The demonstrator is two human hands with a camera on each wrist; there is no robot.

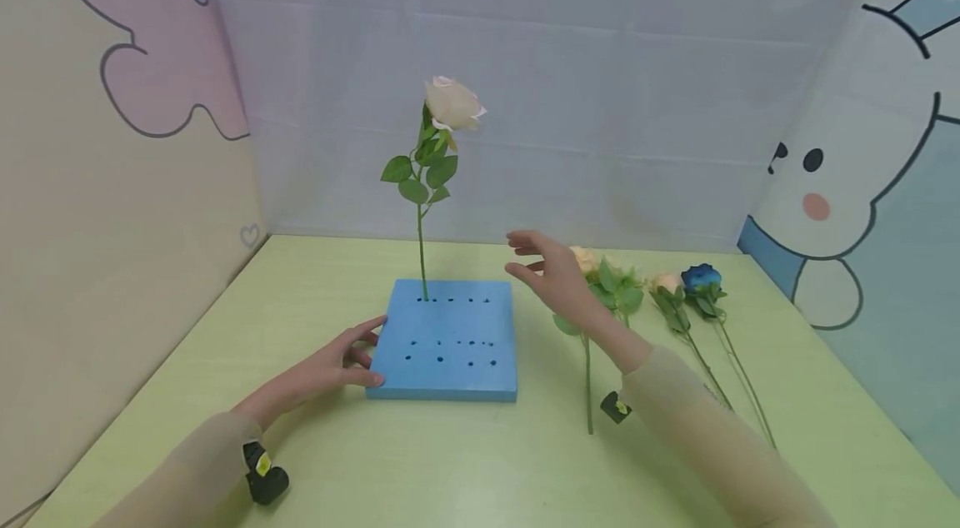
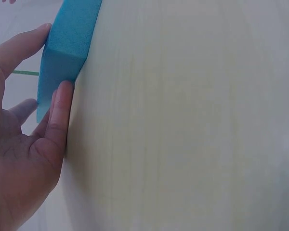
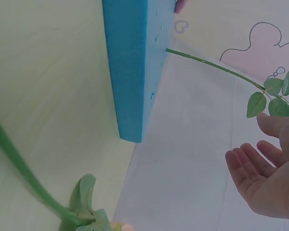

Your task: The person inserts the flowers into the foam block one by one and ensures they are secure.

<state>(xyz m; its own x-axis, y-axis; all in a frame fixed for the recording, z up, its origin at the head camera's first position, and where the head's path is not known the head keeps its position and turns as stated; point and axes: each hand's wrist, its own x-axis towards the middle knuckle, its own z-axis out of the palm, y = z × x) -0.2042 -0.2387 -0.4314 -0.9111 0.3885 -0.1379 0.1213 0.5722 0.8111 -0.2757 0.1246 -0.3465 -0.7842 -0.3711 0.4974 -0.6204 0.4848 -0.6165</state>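
Observation:
A blue foam block with several small holes lies on the table. One white rose on a green leafy stem stands upright in a hole near the block's back left. My left hand rests against the block's left side, thumb at the front corner and fingers along the edge; in the left wrist view the fingertips touch the blue foam. My right hand is raised over the table to the right of the block, fingers loosely bent and holding nothing. In the right wrist view its palm shows bare beside the rose's leaves.
To the right, a peach rose with green leaves lies partly hidden behind my right arm. Farther right lie another peach rose and a blue rose, stems toward me. Cartoon-printed cloth walls surround the pale green table.

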